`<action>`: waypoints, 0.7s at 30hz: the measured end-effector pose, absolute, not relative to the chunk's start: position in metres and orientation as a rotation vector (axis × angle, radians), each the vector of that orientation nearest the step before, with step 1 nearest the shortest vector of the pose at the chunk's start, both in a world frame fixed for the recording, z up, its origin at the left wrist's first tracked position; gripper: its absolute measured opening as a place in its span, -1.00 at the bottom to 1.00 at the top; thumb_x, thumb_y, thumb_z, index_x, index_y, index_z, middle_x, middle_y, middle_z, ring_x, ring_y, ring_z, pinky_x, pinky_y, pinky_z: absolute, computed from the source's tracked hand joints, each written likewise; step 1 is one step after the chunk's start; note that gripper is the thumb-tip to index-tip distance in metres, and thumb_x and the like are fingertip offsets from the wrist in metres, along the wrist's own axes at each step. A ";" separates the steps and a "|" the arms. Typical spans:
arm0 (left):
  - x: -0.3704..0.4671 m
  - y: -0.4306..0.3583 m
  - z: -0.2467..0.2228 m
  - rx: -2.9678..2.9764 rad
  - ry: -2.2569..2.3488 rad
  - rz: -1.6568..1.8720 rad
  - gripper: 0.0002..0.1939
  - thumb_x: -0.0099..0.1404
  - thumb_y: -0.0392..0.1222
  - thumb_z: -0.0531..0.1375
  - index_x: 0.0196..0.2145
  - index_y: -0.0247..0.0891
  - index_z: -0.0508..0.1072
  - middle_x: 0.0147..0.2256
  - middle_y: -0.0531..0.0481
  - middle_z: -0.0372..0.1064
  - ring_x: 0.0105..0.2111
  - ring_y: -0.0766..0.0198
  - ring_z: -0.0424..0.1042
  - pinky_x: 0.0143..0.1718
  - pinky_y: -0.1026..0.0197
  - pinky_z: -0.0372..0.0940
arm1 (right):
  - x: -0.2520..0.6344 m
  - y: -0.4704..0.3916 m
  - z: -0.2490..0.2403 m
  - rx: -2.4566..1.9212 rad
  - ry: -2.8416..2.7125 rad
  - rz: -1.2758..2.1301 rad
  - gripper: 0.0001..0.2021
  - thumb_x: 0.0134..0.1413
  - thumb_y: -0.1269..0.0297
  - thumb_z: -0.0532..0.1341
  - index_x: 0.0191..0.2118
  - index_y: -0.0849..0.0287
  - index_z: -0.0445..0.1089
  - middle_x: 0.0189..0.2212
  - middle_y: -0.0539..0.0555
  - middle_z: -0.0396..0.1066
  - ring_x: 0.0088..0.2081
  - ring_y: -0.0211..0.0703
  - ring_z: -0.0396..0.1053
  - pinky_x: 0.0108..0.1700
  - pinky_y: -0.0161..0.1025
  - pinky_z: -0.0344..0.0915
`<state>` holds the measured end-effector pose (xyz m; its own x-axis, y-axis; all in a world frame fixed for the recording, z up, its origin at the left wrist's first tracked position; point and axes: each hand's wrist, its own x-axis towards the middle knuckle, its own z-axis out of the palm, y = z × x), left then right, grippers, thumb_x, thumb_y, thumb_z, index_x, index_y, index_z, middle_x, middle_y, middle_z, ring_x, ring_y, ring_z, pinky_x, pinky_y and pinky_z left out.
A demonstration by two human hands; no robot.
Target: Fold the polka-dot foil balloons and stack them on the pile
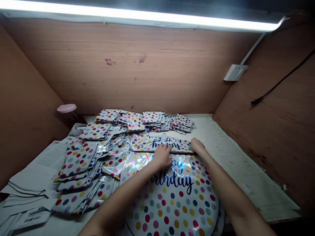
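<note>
Across the far edge of a large polka-dot foil sheet [177, 206], the left hand [161, 157] lies palm down, partly open with its fingers slightly bent, resting on a folded foil strip [141, 144] and grasping nothing that can be seen. To its right, the right hand [197, 145] is curled in at the strip's right end, touching it; its fingertips are hidden, so I cannot tell whether they pinch the foil. The strip runs crosswise in front of both hands, its dark blue lettering upside down. Nearer the person, the sheet spreads flat with a rounded right side, its blue "birthday" upright and partly covered by the left hand and forearm. Beyond the strip, folded dotted packets [136, 123] sit in piles along the back, and leaning stacks of similar packets [78, 160] fill the space to the left. Farther left are white papers [34, 178] and a barcoded label [31, 219], with a pink-lidded container [67, 108] behind them. Bare tabletop [238, 157] stretches out on the right. Wooden panels [159, 78] enclose the place, a white wall socket [235, 72] and black cable [283, 77] at right, below a lit tube lamp [147, 13].
</note>
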<state>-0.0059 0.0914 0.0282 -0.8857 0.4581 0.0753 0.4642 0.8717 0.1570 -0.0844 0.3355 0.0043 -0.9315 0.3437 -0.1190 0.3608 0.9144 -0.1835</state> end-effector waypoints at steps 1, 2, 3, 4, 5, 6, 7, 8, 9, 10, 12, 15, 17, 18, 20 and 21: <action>-0.007 0.108 0.027 -0.735 -3.050 -0.259 -0.30 0.23 -0.09 0.18 0.27 -0.25 0.09 0.20 -0.30 0.10 0.18 -0.14 0.11 0.14 -0.10 0.11 | -0.086 0.336 0.007 0.573 2.982 -0.307 -0.66 0.23 0.18 0.18 0.05 0.22 0.30 -0.01 0.14 0.33 -0.09 -0.10 0.38 -0.08 -0.05 0.38; -0.010 0.123 0.026 -0.663 -3.090 -0.244 -0.25 0.19 -0.13 0.22 0.28 -0.31 0.08 0.17 -0.39 0.13 0.15 -0.20 0.16 0.08 -0.13 0.16 | -0.086 0.337 0.010 0.585 2.984 -0.302 -0.67 0.23 0.18 0.18 0.04 0.22 0.30 -0.02 0.14 0.34 -0.10 -0.10 0.38 -0.09 -0.05 0.38; -0.014 0.135 0.027 -0.572 -3.121 -0.227 -0.24 0.18 -0.18 0.24 0.27 -0.39 0.08 0.14 -0.48 0.15 0.11 -0.25 0.20 0.01 -0.17 0.21 | -0.085 0.337 0.013 0.587 2.998 -0.295 -0.67 0.22 0.17 0.18 0.04 0.21 0.30 -0.02 0.12 0.34 -0.10 -0.12 0.38 -0.09 -0.07 0.39; -0.019 0.144 0.029 -0.492 -3.151 -0.213 -0.27 0.19 -0.21 0.24 0.25 -0.45 0.11 0.11 -0.54 0.16 0.07 -0.28 0.25 -0.05 -0.19 0.25 | -0.082 0.336 0.017 0.582 3.026 -0.288 -0.68 0.23 0.17 0.18 0.03 0.21 0.31 -0.03 0.12 0.35 -0.12 -0.13 0.39 -0.10 -0.08 0.39; -0.024 0.150 0.032 -0.422 -3.178 -0.204 -0.34 0.22 -0.22 0.23 0.22 -0.46 0.16 0.08 -0.53 0.19 0.03 -0.24 0.29 -0.09 -0.18 0.29 | -0.076 0.334 0.020 0.570 3.070 -0.277 -0.68 0.25 0.18 0.15 0.03 0.23 0.30 -0.04 0.15 0.35 -0.12 -0.11 0.39 -0.11 -0.06 0.38; -0.028 0.153 0.036 -0.365 -3.197 -0.203 -0.43 0.26 -0.21 0.22 0.18 -0.44 0.22 0.06 -0.46 0.24 0.00 -0.15 0.34 -0.11 -0.13 0.32 | -0.067 0.331 0.024 0.546 3.130 -0.265 -0.68 0.27 0.18 0.11 0.04 0.26 0.29 -0.04 0.21 0.34 -0.11 -0.05 0.38 -0.11 -0.02 0.37; -0.032 0.153 0.042 -0.322 -3.207 -0.210 -0.53 0.31 -0.18 0.19 0.12 -0.41 0.27 0.03 -0.37 0.28 -0.05 -0.03 0.38 -0.13 -0.08 0.35 | -0.056 0.326 0.025 0.502 3.200 -0.250 -0.66 0.30 0.19 0.05 0.07 0.30 0.27 -0.02 0.30 0.32 -0.08 0.03 0.36 -0.09 0.04 0.34; -0.036 0.151 0.049 -0.292 -3.208 -0.224 -0.61 0.34 -0.14 0.17 0.06 -0.38 0.32 -0.01 -0.26 0.32 -0.10 0.08 0.41 -0.14 -0.02 0.37 | -0.043 0.319 0.025 0.430 3.273 -0.235 -0.63 0.32 0.21 -0.01 0.09 0.35 0.25 0.01 0.39 0.29 -0.02 0.12 0.32 -0.05 0.11 0.30; -0.039 0.146 0.059 -0.274 -3.196 -0.243 -0.66 0.35 -0.12 0.15 0.01 -0.36 0.35 -0.06 -0.17 0.36 -0.14 0.16 0.42 -0.15 0.03 0.39 | -0.029 0.310 0.023 0.320 3.338 -0.222 -0.60 0.33 0.21 -0.06 0.11 0.37 0.24 0.05 0.45 0.24 0.03 0.19 0.27 0.00 0.15 0.24; -0.042 0.140 0.071 -0.266 -3.172 -0.264 -0.70 0.37 -0.12 0.14 -0.04 -0.36 0.38 -0.11 -0.13 0.39 -0.17 0.20 0.44 -0.15 0.07 0.39 | -0.015 0.300 0.018 0.173 3.383 -0.214 -0.59 0.33 0.21 -0.09 0.12 0.35 0.24 0.09 0.45 0.21 0.09 0.21 0.22 0.06 0.16 0.19; -0.047 0.122 0.103 -0.259 -3.087 -0.302 -0.77 0.41 -0.22 0.06 -0.09 -0.39 0.41 -0.17 -0.19 0.42 -0.18 0.16 0.46 -0.16 0.09 0.37 | 0.007 0.279 0.003 -0.189 3.393 -0.208 -0.61 0.30 0.15 -0.04 0.12 0.18 0.28 0.14 0.28 0.20 0.16 0.13 0.15 0.15 0.04 0.13; -0.052 0.088 0.169 -0.230 -2.914 -0.326 -0.69 0.44 -0.32 -0.09 -0.03 -0.38 0.39 -0.12 -0.29 0.41 -0.06 0.03 0.43 -0.09 0.02 0.31 | 0.018 0.255 -0.023 -0.549 3.324 -0.204 -0.57 0.24 0.05 0.05 0.18 -0.02 0.25 0.18 0.12 0.20 0.22 0.11 0.07 0.19 0.05 0.09; -0.048 0.064 0.217 -0.235 -2.743 -0.348 -0.65 0.47 -0.26 -0.14 0.05 -0.37 0.32 -0.08 -0.27 0.39 -0.01 -0.01 0.39 -0.06 -0.04 0.28 | 0.014 0.248 -0.035 -0.569 3.319 -0.200 -0.51 0.25 0.01 0.01 0.25 -0.04 0.14 0.24 0.13 0.11 0.28 0.19 -0.05 0.21 0.19 0.00; -0.042 0.052 0.237 -0.295 -2.592 -0.379 -0.62 0.49 -0.22 -0.19 0.06 -0.37 0.31 -0.10 -0.23 0.40 0.00 0.01 0.39 -0.06 -0.05 0.27 | 0.011 0.247 -0.038 -0.537 3.324 -0.196 -0.50 0.27 -0.01 -0.02 0.27 -0.05 0.11 0.28 0.13 0.06 0.30 0.22 -0.10 0.22 0.23 -0.04; -0.022 0.033 0.262 -0.475 -2.313 -0.428 -0.52 0.50 -0.16 -0.30 0.09 -0.34 0.30 -0.11 -0.15 0.41 -0.01 0.09 0.40 -0.07 -0.01 0.27 | 0.007 0.246 -0.038 -0.500 3.326 -0.187 -0.49 0.28 -0.03 -0.02 0.28 -0.04 0.08 0.31 0.14 -0.03 0.31 0.22 -0.12 0.22 0.26 -0.05; -0.009 0.025 0.263 -0.588 -2.202 -0.443 -0.49 0.50 -0.13 -0.32 0.10 -0.32 0.30 -0.11 -0.12 0.42 -0.02 0.15 0.41 -0.08 0.03 0.28 | 0.006 0.247 -0.035 -0.519 3.323 -0.192 -0.50 0.27 -0.01 0.02 0.26 0.00 0.11 0.29 0.16 0.00 0.28 0.20 -0.04 0.20 0.25 0.01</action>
<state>-0.0086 0.0253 0.2630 -0.5743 0.2646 0.7747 0.5437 0.8307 0.1193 0.0065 0.2470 -0.0351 -0.9276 -0.2872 0.2390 -0.3128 0.9468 -0.0761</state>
